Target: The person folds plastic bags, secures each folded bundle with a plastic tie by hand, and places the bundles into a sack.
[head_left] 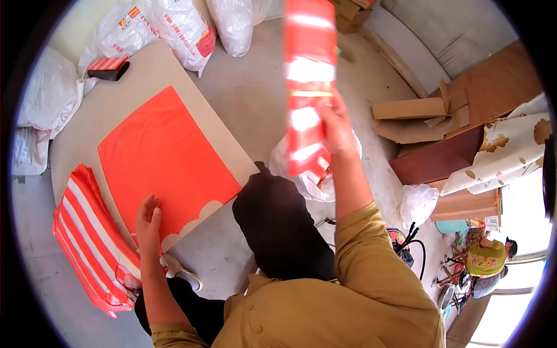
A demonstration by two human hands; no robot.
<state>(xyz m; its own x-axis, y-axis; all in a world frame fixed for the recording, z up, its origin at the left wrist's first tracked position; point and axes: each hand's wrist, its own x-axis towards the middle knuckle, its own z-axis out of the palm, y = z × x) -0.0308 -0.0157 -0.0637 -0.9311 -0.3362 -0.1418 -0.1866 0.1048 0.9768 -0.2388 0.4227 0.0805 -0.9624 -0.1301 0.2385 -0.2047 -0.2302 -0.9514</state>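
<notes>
My right hand [336, 124] is raised and wrapped round a long folded bundle of red and white striped plastic [310, 69], with a thin yellow band across it. A flat red sheet [168, 156] with a scalloped lower edge lies on the board [217, 124]. Over the sheet's near left corner is my left hand [149, 223], its fingers apart and nothing in them. A thick stack of red and white striped bags [93, 238] hangs over the board's left edge, beside my left forearm.
White sacks [180, 32] stand behind the board. A dark and striped roll [108, 68] lies on its far corner. Under my right arm is an open white bag [316, 188]. Cardboard [412, 110] lies at right; a seated person [487, 257] is farther off.
</notes>
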